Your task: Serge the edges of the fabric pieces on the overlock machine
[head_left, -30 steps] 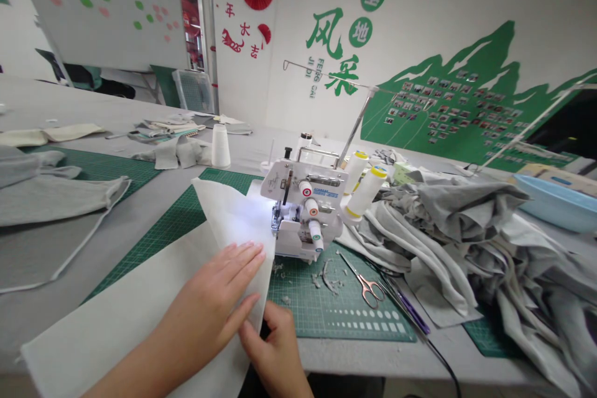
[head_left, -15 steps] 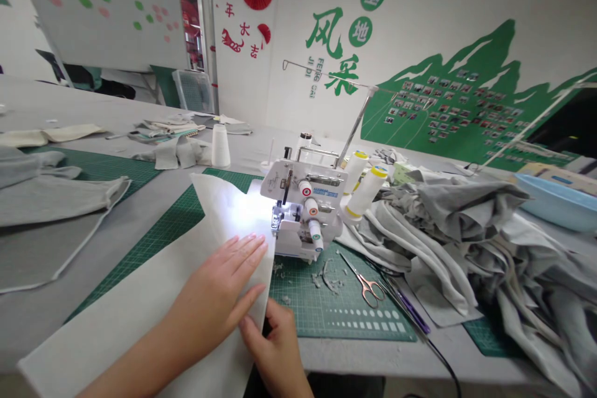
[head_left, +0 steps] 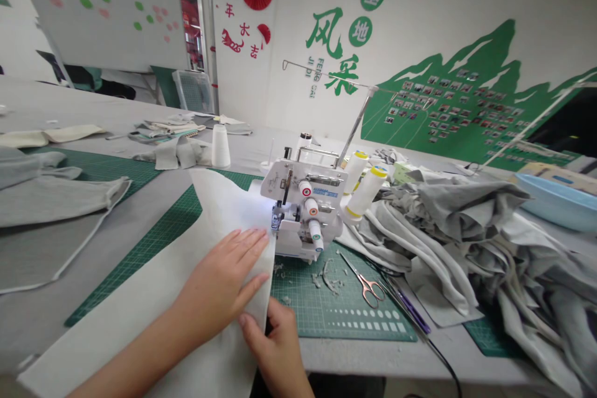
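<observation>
A large off-white cloth panel lies across the green cutting mat, and its edge runs into the white overlock machine at the presser foot. My left hand rests flat on the cloth with fingers extended, close to the machine's front. Just below it, my right hand pinches the cloth's near edge between thumb and fingers. The needle area is lit, and the machine partly hides the cloth's far edge.
Rose-gold scissors and fabric scraps lie on the mat right of the machine. A heap of grey fabric fills the right side, beyond it a pale blue basin. Grey garment pieces and a white thread cone sit left.
The off-white cloth has slid slightly away from me, towards the back of the machine. My left hand has moved forward with it, while my right hand stays almost in place on the edge.
</observation>
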Available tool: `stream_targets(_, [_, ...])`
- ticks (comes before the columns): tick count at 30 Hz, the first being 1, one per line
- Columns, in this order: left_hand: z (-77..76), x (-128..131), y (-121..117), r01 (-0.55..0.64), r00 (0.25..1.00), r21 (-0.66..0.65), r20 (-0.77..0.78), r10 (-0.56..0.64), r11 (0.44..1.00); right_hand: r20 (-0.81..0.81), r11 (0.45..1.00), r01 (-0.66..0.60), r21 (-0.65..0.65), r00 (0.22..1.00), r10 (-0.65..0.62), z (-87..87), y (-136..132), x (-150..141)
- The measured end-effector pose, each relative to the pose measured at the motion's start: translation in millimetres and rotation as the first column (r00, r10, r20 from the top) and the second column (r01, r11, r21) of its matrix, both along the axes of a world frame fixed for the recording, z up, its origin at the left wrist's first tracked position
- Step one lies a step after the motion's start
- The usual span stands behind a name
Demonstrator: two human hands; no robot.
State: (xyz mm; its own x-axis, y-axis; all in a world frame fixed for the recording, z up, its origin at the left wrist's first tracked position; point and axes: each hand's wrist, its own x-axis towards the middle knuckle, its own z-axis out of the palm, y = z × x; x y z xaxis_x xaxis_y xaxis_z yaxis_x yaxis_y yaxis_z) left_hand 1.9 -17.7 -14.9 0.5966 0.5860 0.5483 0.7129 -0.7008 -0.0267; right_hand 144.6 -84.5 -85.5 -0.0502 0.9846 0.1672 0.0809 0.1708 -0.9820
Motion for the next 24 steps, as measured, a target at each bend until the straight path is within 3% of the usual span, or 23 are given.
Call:
stream_targets(5, [-0.6,-1,-6,0.004,1.000,0.010,-0.019,-0.004,1.000,-0.009,1.000,0.010,0.020,1.000,-0.009,0.0,2,-2])
stream_targets(15, [-7.8,3,-58,-0.014,1.000,0.044,-0.006,0.014,0.999,-0.108,1.000,-0.031,-0.001,0.994,0.030,3.1,0,-1])
stream_targets(24, [-20.3,12,-52,-0.082,0.997,0.010,0.017,0.081,0.997,-0.118,1.000,-0.031,-0.002,0.993,0.031,2.4,1,-1])
